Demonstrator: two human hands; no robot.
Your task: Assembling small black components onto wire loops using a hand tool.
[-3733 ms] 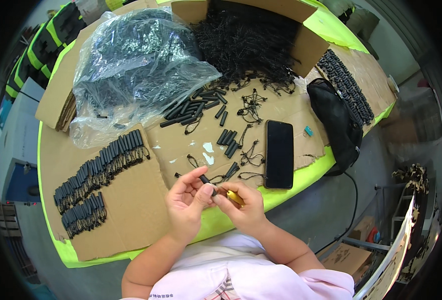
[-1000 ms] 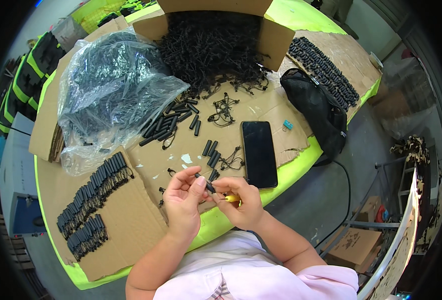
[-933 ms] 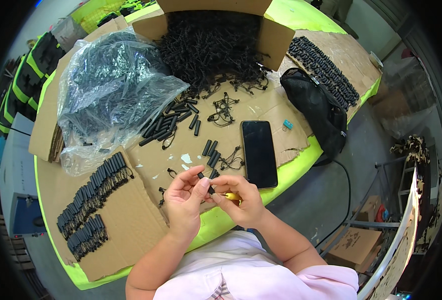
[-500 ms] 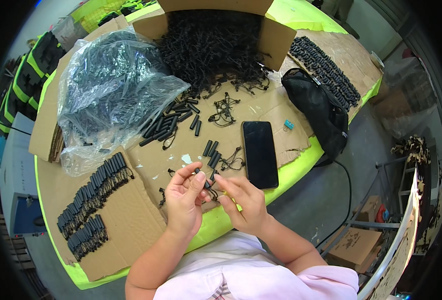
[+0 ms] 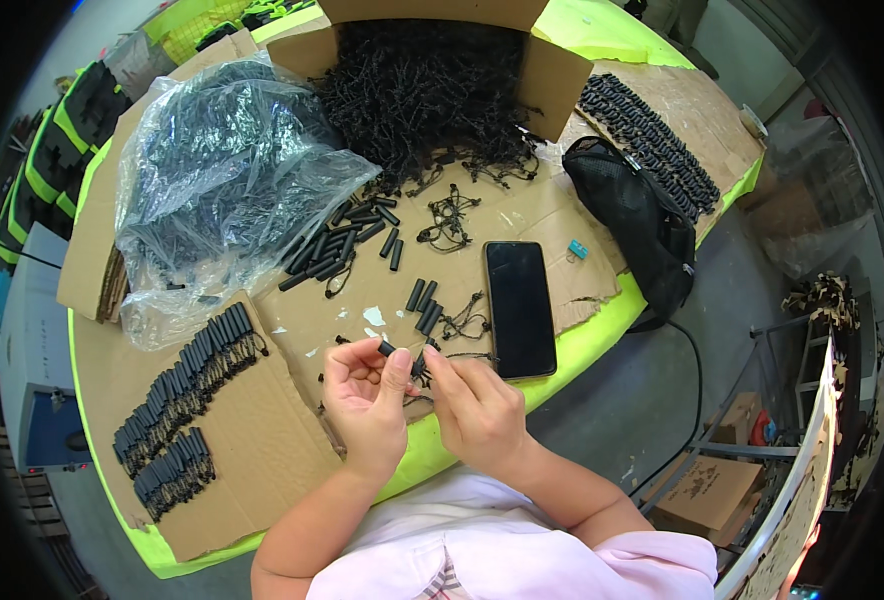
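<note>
My left hand (image 5: 370, 400) pinches a short black tube (image 5: 386, 348) between thumb and forefinger, its end pointing up and left. Beside it, my right hand (image 5: 482, 410) is closed in a pinch at what looks like a thin black cord (image 5: 421, 367); the fingers partly hide it. Just beyond the hands lie several loose black tubes (image 5: 428, 318) and a looped black cord (image 5: 465, 322). A larger heap of tubes (image 5: 337, 245) spreads out from a clear plastic bag (image 5: 227, 170).
Rows of corded tubes (image 5: 187, 375) lie on cardboard (image 5: 262, 470) at the left. A black phone (image 5: 521, 310) rests right of my hands. At the back stands an open carton (image 5: 562, 85) of tangled black cords (image 5: 422, 90). A black pouch (image 5: 637, 220) and teal clip (image 5: 578, 249) are to the right.
My left hand has shifted slightly left, and the tube now sticks out above its fingertips. My right fingers have closed more tightly and drawn a little closer.
</note>
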